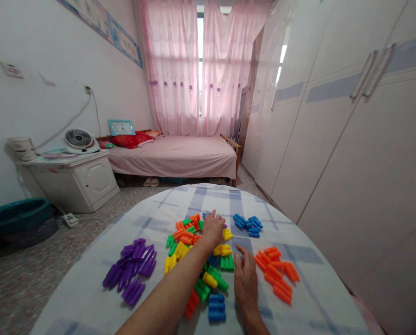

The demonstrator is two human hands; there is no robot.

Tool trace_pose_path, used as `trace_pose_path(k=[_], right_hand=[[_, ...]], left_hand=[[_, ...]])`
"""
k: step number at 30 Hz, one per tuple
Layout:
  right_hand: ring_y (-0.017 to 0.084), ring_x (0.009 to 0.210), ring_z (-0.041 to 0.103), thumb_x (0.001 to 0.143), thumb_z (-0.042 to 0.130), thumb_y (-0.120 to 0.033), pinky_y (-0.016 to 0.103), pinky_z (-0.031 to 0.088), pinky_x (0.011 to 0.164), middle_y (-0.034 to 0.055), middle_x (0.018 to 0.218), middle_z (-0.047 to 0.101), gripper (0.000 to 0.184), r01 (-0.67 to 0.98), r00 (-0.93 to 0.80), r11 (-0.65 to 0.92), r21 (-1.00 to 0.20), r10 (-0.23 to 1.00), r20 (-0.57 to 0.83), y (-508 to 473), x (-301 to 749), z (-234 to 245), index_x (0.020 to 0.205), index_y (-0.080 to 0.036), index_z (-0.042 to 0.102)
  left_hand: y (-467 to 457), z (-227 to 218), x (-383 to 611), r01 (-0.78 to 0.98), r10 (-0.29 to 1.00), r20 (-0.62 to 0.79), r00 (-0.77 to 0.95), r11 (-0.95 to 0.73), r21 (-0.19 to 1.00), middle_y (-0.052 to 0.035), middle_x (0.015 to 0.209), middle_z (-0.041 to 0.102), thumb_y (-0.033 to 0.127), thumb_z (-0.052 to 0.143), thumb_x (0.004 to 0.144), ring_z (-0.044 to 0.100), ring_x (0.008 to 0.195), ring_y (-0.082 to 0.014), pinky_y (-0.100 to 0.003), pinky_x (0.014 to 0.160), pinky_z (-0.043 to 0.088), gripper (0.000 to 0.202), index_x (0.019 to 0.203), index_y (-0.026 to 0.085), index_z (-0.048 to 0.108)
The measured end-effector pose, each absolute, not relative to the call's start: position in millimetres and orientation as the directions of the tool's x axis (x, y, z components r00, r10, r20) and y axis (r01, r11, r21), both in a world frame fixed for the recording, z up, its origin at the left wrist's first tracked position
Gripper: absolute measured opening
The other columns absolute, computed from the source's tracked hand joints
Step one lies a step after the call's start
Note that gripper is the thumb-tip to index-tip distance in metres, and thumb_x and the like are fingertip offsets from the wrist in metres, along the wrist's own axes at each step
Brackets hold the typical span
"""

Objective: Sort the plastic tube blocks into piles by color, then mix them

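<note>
My left hand [213, 229] reaches across the far part of a mixed pile of plastic bullet-shaped building pieces, its fingers bent downward. Its fingertips are hidden, near a blue piece [205, 215] and yellow pieces [227, 234]. My right hand [245, 277] lies on the cloth at the pile's right side, fingers loosely apart and holding nothing. Close to it are green pieces [227, 263] and a joined blue block [217, 308]. Orange pieces [185, 235] are in the pile, partly covered by my left forearm.
Sorted groups lie around the pile: purple pieces [133, 270] left, blue pieces [248, 224] far right, orange pieces [276, 272] right. All rest on a round table with a checked cloth [152, 209]. Beyond stand a bed [180, 156], wardrobe [333, 153] and cabinet [92, 181].
</note>
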State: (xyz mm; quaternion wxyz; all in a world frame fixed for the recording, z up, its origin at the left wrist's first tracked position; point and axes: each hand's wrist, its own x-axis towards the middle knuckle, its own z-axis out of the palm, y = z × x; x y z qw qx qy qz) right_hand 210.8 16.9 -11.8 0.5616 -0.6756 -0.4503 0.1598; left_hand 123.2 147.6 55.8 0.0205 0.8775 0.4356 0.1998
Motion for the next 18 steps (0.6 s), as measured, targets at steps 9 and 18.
trace_pose_path(k=[9,18], right_hand=[[0.026,0.111,0.052,0.085,0.041,-0.042,0.037,0.039,0.096,0.0089,0.116,0.058,0.04,0.478,0.51,0.006,-0.878,0.812,0.283,15.5,208.4,-10.7,0.115,-0.021,0.055],[0.024,0.103,0.054,0.085,0.041,-0.04,0.035,0.04,0.09,0.0092,0.117,0.056,0.044,0.509,0.483,-0.018,-0.86,0.834,0.268,15.4,212.1,-15.6,0.122,-0.019,0.052]], left_hand=[[156.3,58.6,132.6,0.722,0.789,0.363,0.496,-0.607,0.332,-0.0096,0.09,0.071,0.019,0.053,0.084,0.061,0.097,-0.0225,-0.039,0.092,0.044,0.018,0.087,0.018,0.07],[108.7,101.2,-27.4,0.712,0.851,0.489,0.191,-0.464,0.528,-0.0036,0.104,0.069,0.023,0.05,0.083,0.063,0.093,-0.0167,-0.028,0.086,0.049,0.027,0.105,0.021,0.066]])
